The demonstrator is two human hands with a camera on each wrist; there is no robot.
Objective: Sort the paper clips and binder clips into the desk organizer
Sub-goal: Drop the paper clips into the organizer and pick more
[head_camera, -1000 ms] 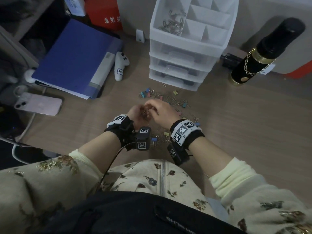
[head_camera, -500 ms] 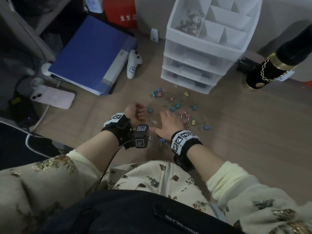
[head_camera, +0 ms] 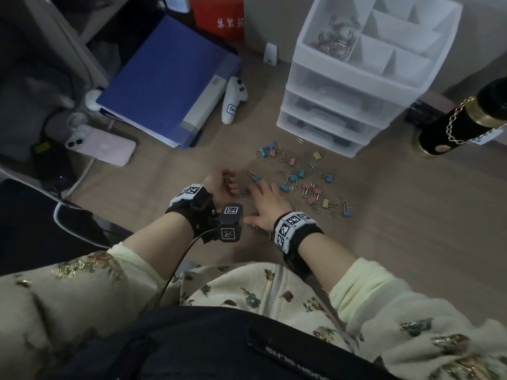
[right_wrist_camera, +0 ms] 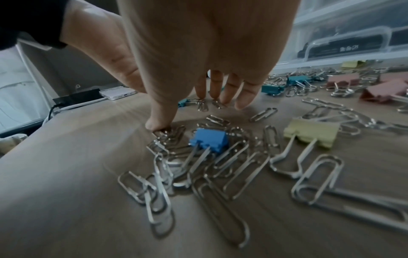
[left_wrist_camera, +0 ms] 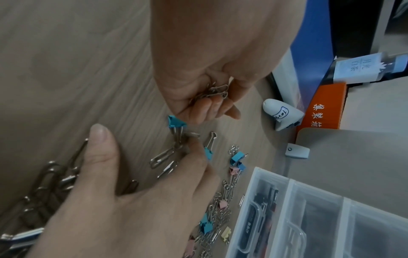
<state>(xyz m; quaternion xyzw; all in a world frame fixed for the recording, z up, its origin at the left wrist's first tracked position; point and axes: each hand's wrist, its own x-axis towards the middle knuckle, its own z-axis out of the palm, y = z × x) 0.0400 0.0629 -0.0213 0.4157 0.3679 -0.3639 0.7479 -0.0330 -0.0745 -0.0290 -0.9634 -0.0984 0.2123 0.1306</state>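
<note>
Clenched around a bunch of paper clips (left_wrist_camera: 213, 93), the left hand (head_camera: 219, 185) hovers beside the right hand (head_camera: 267, 204), whose spread fingers press loose clips (right_wrist_camera: 220, 157) on the desk (head_camera: 411, 215) before the organizer (head_camera: 356, 86).

Left hand (left_wrist_camera: 198, 83) cupped (fingers curled), right hand (head_camera: 267, 204) flat, fingers spread

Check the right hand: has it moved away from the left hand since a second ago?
Yes. The right hand has left the left hand and now lies spread flat on the clip pile, nearer the desk organizer.
</note>
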